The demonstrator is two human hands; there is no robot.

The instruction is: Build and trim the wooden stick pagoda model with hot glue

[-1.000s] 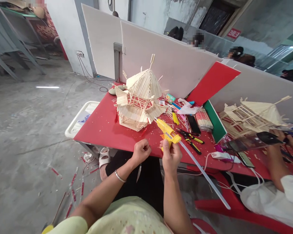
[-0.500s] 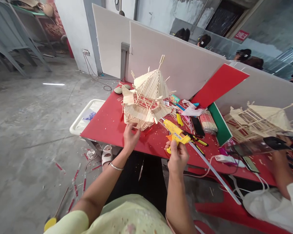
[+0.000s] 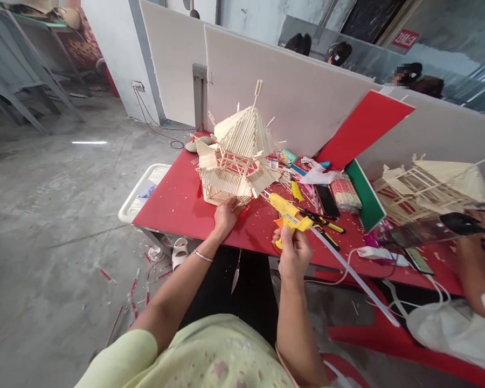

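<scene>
A pavilion model [image 3: 242,137] built of thin wooden sticks stands on the red table [image 3: 165,207], with a pointed roof above a wider lower tier. My left hand [image 3: 226,218] grips the front lower edge of the model; its fingertips are partly hidden under the rim. In my right hand [image 3: 293,250] is a yellow hot glue gun [image 3: 289,213], fingers wrapped round its handle. The gun's nozzle points up and left, close to the model's right lower corner. A long clear glue stick [image 3: 355,277] sticks out of its back.
Right of the model lie a yellow-handled cutter [image 3: 330,223], a black phone [image 3: 327,200] and bundled sticks [image 3: 345,191]. A green board [image 3: 366,194] leans behind. Further right, a co-worker's arm [image 3: 471,264] is beside a second stick model [image 3: 424,188]. A white power strip [image 3: 382,256] lies near the edge.
My left hand has moved right along the model's front edge and closed on it. The glue gun stays nearly in place in my right hand. The view has shifted slightly.
</scene>
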